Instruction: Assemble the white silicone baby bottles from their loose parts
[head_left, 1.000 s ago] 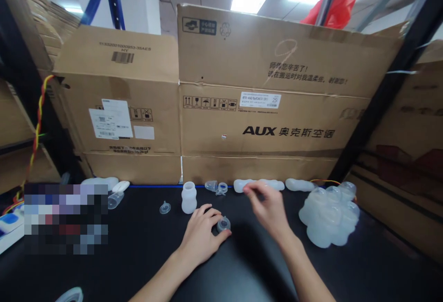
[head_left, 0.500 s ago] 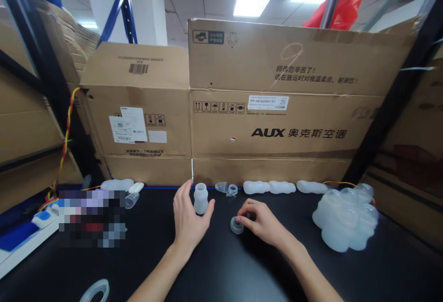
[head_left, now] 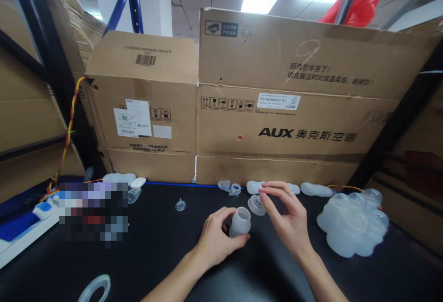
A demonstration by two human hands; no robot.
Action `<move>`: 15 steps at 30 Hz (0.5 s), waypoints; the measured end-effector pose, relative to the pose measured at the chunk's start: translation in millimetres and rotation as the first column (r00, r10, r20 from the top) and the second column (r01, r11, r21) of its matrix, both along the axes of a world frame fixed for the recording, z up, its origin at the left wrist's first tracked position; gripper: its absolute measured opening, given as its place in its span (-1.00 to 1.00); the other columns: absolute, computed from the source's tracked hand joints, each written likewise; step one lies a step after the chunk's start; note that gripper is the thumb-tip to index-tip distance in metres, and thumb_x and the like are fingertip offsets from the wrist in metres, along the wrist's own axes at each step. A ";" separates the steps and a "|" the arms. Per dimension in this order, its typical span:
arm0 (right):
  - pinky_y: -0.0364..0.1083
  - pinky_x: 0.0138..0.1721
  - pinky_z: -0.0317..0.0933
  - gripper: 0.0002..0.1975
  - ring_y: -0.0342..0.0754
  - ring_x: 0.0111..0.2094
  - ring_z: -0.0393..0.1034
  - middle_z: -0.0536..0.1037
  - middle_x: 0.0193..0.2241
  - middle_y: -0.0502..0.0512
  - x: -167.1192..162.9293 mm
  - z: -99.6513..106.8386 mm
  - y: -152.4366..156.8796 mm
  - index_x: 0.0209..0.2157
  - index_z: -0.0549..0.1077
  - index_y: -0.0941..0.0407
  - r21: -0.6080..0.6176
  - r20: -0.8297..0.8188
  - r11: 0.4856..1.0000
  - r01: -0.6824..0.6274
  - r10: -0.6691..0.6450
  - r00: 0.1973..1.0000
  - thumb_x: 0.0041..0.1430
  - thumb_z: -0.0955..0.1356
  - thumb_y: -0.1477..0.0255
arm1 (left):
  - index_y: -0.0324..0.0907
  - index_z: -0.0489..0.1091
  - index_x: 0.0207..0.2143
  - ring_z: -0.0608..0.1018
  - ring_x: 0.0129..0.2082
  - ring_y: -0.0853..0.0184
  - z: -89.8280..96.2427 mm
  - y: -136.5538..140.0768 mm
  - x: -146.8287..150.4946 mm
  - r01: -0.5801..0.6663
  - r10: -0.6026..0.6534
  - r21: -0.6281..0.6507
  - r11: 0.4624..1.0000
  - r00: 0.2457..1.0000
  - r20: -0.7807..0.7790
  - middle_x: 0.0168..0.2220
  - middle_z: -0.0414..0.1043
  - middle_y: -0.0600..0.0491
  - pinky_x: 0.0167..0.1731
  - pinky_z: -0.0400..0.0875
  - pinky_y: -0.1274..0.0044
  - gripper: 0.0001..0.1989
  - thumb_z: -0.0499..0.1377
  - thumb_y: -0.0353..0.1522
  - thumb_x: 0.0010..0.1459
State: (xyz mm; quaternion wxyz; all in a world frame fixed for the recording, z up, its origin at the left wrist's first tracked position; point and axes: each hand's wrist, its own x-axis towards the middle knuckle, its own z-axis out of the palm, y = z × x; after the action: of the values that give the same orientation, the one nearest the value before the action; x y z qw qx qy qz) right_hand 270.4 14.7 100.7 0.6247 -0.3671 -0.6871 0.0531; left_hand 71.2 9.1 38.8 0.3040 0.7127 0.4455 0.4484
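Note:
My left hand (head_left: 219, 235) is wrapped around a small translucent white bottle (head_left: 240, 222), thumb in front and fingers behind. The bottle's round mouth is open and faces up, tilted slightly toward me. To its right, my right hand (head_left: 287, 214) has its thumb and fingertips at the edge of a clear round bottle collar (head_left: 256, 205). That collar is tilted so its ring face shows, just above and right of the bottle, apart from it. A small clear valve-like piece (head_left: 180, 204) lies left of my left hand.
Along the back lie a clear cap (head_left: 224, 185), a clear ring piece (head_left: 235, 189) and white wavy bottles (head_left: 316, 189). A bundle of translucent bottles (head_left: 353, 223) stands at right. A clear ring (head_left: 95, 288) lies front left. Cardboard (head_left: 284, 122) walls the back.
My left hand has closed on the bottle and brought it right and nearer, uncovering the small valve-like piece. My right hand has lifted the collar, moving it right and farther back.

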 end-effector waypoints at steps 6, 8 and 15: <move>-0.03 -0.10 0.35 -0.84 0.01 -0.18 0.52 0.63 -0.22 0.07 -5.7 -1.8 1.1 -0.17 0.59 0.03 -0.350 0.105 0.905 -0.244 0.296 0.949 0.38 0.38 0.29 | -0.09 0.58 -0.09 0.53 -0.30 0.30 3.0 -1.9 -0.8 0.029 -0.029 -0.038 0.999 0.999 -0.014 -0.25 0.57 0.09 -0.36 0.33 0.55 -0.59 0.42 -0.32 -0.07; -0.03 -0.10 0.36 -0.79 0.01 -0.19 0.53 0.65 -0.23 0.08 -6.0 -2.0 2.1 -0.16 0.59 0.05 -0.440 0.151 0.861 -0.256 0.352 0.924 0.39 0.36 0.25 | -0.10 0.59 -0.15 0.50 -0.34 0.33 4.1 -3.2 -1.1 0.037 -0.038 -0.042 0.998 0.999 -0.035 -0.30 0.53 0.12 -0.37 0.31 0.55 -0.63 0.43 -0.31 -0.07; 0.01 0.02 0.34 -0.74 0.07 -0.06 0.53 0.67 -0.14 0.11 2.5 6.3 -2.5 -0.13 0.60 0.04 -0.565 0.058 0.733 -0.378 0.493 0.868 0.38 0.37 0.18 | -0.10 0.62 -0.19 0.50 -0.31 0.29 8.2 -5.2 -3.8 0.114 -0.118 -0.095 0.989 0.992 -0.041 -0.30 0.58 0.12 -0.27 0.32 0.52 -0.68 0.44 -0.27 -0.05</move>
State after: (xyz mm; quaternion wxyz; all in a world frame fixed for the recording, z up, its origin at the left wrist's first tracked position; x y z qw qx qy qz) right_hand 272.9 12.3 107.0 0.3924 -0.3579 -0.7714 0.3505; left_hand 67.4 3.9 47.0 0.3520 0.7328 0.4304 0.3922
